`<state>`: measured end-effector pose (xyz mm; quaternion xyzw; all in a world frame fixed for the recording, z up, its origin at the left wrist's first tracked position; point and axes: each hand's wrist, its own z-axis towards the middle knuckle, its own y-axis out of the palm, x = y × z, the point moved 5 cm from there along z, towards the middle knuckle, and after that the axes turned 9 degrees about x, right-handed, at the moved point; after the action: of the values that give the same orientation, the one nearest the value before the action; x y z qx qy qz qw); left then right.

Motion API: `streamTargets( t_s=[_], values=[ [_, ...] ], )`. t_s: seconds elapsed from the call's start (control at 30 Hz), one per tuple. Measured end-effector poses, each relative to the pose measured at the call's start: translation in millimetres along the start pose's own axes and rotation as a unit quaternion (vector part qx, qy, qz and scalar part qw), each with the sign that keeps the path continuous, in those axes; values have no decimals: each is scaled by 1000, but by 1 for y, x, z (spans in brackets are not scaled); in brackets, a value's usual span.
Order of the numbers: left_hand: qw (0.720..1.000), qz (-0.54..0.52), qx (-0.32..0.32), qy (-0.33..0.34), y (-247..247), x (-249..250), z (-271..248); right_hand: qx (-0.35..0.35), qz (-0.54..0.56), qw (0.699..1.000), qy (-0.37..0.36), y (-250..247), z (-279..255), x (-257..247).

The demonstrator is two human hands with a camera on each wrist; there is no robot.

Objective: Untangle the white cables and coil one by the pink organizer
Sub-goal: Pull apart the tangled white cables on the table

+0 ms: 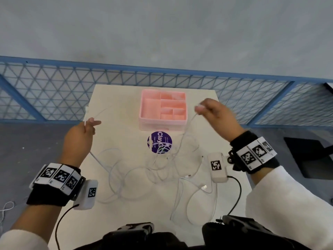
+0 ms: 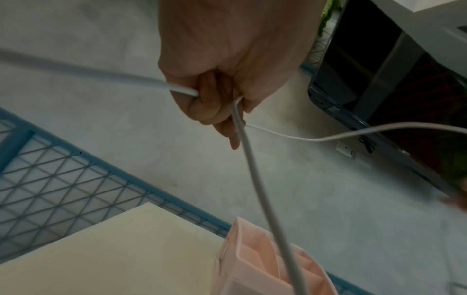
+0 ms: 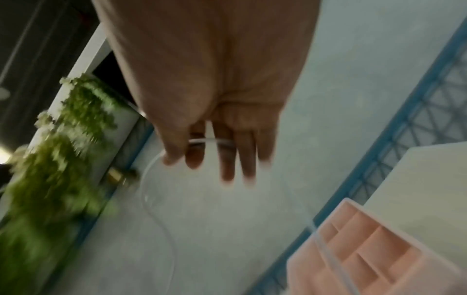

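A tangle of white cables (image 1: 144,174) lies across the near half of the cream table (image 1: 115,98). The pink organizer (image 1: 163,110) with several compartments stands at the table's far side. My left hand (image 1: 90,123) is raised over the table's left edge and pinches a white cable (image 2: 248,157) that runs down to the tangle. My right hand (image 1: 201,109) is lifted just right of the organizer (image 3: 374,257) and pinches another stretch of white cable (image 3: 209,142). That stretch hangs down to the tangle.
A round purple sticker (image 1: 159,142) lies in front of the organizer. A blue mesh fence (image 1: 54,92) runs behind the table, with grey floor beyond. A loose white cable (image 1: 7,208) lies on the floor at the left. A dark object (image 1: 311,157) sits at the right.
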<state>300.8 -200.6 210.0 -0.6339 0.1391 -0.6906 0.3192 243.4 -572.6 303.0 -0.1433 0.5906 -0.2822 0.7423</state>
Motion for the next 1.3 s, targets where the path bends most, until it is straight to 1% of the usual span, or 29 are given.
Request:
streamTargets(
  t_s=[0.03,0.07,0.1,0.13,0.17,0.27,0.33,0.43,0.5,0.57,0.6,0.63,0.67,0.7,0.77,0.8,0.83,0.87,0.93,0.97,1.0,1.07,1.1,1.13,1.17,1.2,1.23,1.27,1.3],
  values=[
    [1000,-1,-9,1,4,0,-2,11,-134,984,-118,4,0,-13],
    [1000,-2,-14,-1,7,-2,-3,29,-244,944,-220,8,-2,-23],
    [1000,-4,-14,-8,9,-4,-3,38,-324,902,-283,12,-5,-27],
    [1000,-10,-7,-22,9,-7,-3,48,-372,876,-304,11,-6,-26],
    [999,-18,4,-42,7,-13,-2,66,-395,870,-287,4,-5,-21],
    [993,-39,44,-105,-4,-40,0,143,-435,876,-152,-30,0,6],
    [987,-49,49,-147,-5,-58,-1,122,-474,870,-52,-39,0,40],
    [977,-20,57,-203,-5,-74,-5,50,-500,856,124,-44,-8,92],
    [968,25,74,-240,-11,-80,-11,23,-459,848,264,-52,-16,113],
    [960,47,74,-265,-17,-80,-17,8,-378,862,338,-50,-21,126],
    [959,50,69,-271,-17,-80,-19,12,-344,876,339,-46,-21,128],
    [958,52,65,-273,-18,-80,-20,32,-333,889,311,-44,-19,126],
    [955,56,67,-283,-18,-82,-22,57,-364,895,252,-43,-18,120],
    [950,55,73,-298,-19,-86,-24,87,-421,886,174,-45,-16,109],
    [947,39,80,-308,-15,-97,-26,128,-529,838,25,-55,-16,87],
    [949,22,79,-303,-11,-102,-26,137,-560,817,-16,-63,-18,83],
    [952,7,76,-295,-6,-102,-26,138,-578,804,-24,-73,-21,87],
    [958,-4,70,-279,-1,-99,-26,140,-588,796,-6,-82,-23,95],
    [968,-21,59,-244,10,-87,-26,142,-604,780,80,-96,-32,119],
    [968,-22,60,-242,13,-82,-26,156,-591,780,132,-102,-37,129],
    [967,-21,64,-246,15,-78,-24,178,-537,802,191,-107,-43,141],
    [964,5,50,-262,17,-77,-19,195,-332,877,289,-101,-55,154],
    [964,41,36,-261,17,-77,-17,175,-272,901,289,-89,-57,151],
    [968,82,25,-236,17,-70,-17,154,-247,921,258,-74,-58,143],
    [973,119,28,-194,16,-57,-17,132,-253,937,202,-57,-59,129],
    [984,126,40,-121,18,-38,-18,108,-278,946,129,-39,-59,115],
    [995,84,36,-45,26,-12,-24,82,-312,945,62,-22,-61,101],
    [1000,6,3,19,38,19,-34,59,-329,943,6,-5,-62,86],
    [993,-62,-50,87,49,53,-48,38,-330,942,-38,8,-63,71]
  ],
)
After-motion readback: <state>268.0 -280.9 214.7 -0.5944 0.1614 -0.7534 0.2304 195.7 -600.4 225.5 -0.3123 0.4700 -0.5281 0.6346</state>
